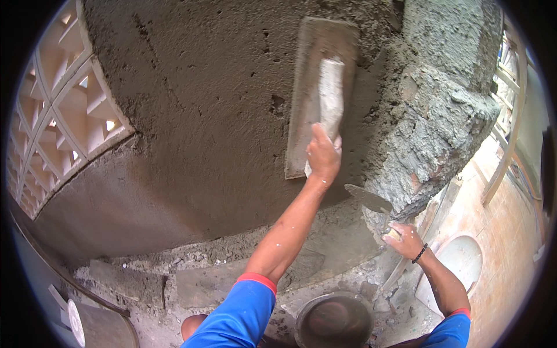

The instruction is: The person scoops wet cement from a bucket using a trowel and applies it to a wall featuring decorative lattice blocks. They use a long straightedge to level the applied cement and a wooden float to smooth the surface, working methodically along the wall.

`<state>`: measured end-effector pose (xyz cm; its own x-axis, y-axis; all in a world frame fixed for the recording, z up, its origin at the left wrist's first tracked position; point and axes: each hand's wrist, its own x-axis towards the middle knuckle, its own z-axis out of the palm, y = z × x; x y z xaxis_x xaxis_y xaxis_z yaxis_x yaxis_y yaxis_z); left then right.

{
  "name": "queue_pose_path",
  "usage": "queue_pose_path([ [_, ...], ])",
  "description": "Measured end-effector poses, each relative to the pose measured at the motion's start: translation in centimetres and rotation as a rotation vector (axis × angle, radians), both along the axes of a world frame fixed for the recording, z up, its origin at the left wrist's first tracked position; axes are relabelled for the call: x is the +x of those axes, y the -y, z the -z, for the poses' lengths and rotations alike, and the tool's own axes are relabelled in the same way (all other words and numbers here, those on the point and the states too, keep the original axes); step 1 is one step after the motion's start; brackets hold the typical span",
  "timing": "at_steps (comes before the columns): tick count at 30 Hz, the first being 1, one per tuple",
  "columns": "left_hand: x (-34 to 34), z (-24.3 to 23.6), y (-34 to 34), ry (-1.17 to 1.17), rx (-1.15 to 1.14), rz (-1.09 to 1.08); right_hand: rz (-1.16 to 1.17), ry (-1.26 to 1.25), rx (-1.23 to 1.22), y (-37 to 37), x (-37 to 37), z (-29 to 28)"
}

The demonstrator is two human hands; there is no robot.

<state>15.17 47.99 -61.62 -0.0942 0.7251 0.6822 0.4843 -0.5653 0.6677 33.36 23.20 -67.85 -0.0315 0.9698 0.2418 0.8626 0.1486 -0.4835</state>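
My left hand [324, 155] is closed round the pale, worn handle of a long rectangular plastering float [307, 98]. The float's board stands nearly upright, against or very close to the wet grey mortar on the wall [203, 116]. Lower and to the right, my right hand [404, 239] grips a small pointed trowel [369, 199] by its handle. The trowel's blade points up and left, beside the rough lower end of a concrete column [429, 139]. Mortar specks dot both forearms.
Beneath my arms stands a round dark bucket [335, 322]. Pale lattice blocks [69, 110] border the wall at left, above a whitish bucket [101, 325]. Rubble and a ledge [209, 284] run along the wall's foot. A white basin-like piece [458, 264] lies on the tan floor at right.
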Motion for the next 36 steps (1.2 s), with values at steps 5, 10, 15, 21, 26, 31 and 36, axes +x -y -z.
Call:
queue_pose_path([
  [5, 2.7, 5.6, 0.3, 0.051, -0.087, 0.072, 0.056, -0.051, -0.082, 0.6, 0.3, -2.1],
  [10, 0.2, 9.4, 0.2, 0.138, -0.111, 0.016, 0.079, -0.023, -0.096, 1.7, 1.7, -0.3],
  [15, -8.6, 5.5, 0.4, 0.219, -0.031, -0.116, 0.066, -0.044, -0.131, 0.2, -0.6, -0.5],
  [21, -20.4, -1.4, 1.4, 0.074, 0.03, -0.275, 0.02, 0.055, -0.006, -0.8, -2.0, 0.4],
  [26, -29.7, -2.3, 3.0, 0.169, 0.034, -0.387, -0.098, 0.075, -0.084, -2.3, -3.6, 0.3],
  [31, -34.0, 8.8, 1.7, 0.309, 0.142, -0.48, -0.099, -0.007, -0.12, -3.1, -4.4, 0.4],
  [36, -33.4, 18.4, 3.0, 0.314, 0.046, -0.489, -0.099, -0.003, -0.147, -3.1, -5.4, 0.5],
])
